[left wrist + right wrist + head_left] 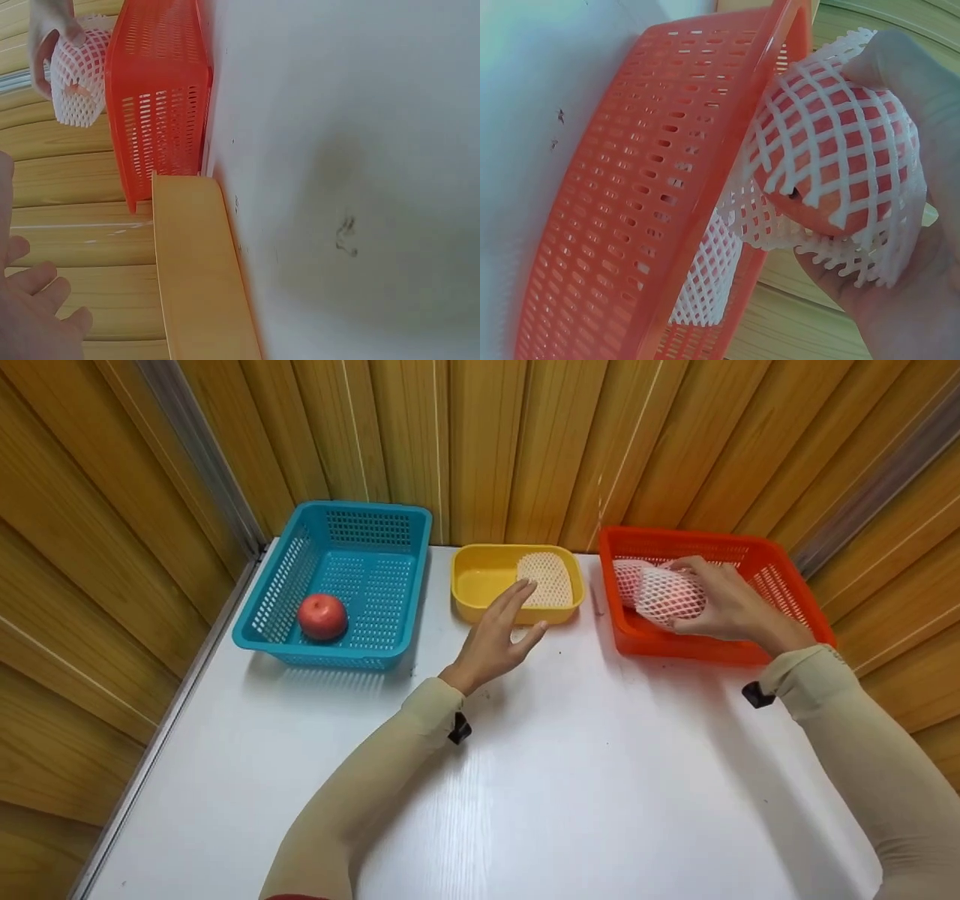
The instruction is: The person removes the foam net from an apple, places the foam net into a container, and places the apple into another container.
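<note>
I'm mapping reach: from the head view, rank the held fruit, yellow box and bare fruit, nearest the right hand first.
1. Held fruit: in the right hand.
2. Yellow box: to the hand's left.
3. Bare fruit: farthest left, in the blue basket.

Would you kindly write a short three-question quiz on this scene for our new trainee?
1. Which hand holds a net-wrapped fruit?
2. True or false: the left hand is holding a fruit.
3. Choose one: the bare red fruit sits in the (a) yellow container, (b) blue basket, (c) red basket.

Key:
1. The right hand.
2. False; it holds nothing.
3. b
</note>
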Demonstrator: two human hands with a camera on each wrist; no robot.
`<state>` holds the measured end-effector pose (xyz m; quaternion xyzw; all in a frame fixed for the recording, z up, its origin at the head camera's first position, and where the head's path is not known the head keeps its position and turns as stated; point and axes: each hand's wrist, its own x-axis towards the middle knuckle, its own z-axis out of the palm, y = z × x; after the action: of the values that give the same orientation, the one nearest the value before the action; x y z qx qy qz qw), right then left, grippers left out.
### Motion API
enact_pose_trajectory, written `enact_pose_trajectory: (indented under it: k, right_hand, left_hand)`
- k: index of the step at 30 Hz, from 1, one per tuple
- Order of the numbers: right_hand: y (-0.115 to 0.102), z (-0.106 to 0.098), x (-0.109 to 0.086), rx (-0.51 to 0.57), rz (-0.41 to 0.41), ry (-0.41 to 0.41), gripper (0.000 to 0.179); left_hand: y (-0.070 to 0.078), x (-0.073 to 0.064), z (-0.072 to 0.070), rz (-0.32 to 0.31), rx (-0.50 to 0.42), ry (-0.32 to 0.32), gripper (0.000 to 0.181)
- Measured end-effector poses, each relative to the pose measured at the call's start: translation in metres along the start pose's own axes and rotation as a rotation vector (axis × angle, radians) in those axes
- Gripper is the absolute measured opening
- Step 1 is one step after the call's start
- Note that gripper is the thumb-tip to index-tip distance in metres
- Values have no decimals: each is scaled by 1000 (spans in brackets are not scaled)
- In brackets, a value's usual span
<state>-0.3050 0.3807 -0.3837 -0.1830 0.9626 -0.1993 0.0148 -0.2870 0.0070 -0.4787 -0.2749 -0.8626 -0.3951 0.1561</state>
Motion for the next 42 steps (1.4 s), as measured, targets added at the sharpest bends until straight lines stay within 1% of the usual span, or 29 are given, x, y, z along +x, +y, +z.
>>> enact_pose_trajectory:
  k: [5, 12, 20, 27, 32, 42]
  right_hand:
    - [-4, -1, -4, 21, 12, -4, 86]
    - [-10, -1, -6, 25, -14, 7, 87]
    - [-14, 4, -8, 18, -62, 39, 83]
    - [-18, 7, -9, 12, -109, 61, 81]
    - [-25, 7, -11, 21, -124, 55, 81]
    - [-36, 7, -14, -8, -150, 47, 79]
  left_hand:
    - [0, -9, -5, -15, -17, -2, 67]
    - [-3, -22, -13, -7, -17, 14, 66]
    - [-7, -31, -20, 2, -21, 51, 65]
    - [-7, -38, -28, -26, -13, 51, 65]
    - [-9, -43, -31, -45, -7, 55, 65]
    - [-18, -57, -39, -37, 0, 82, 64]
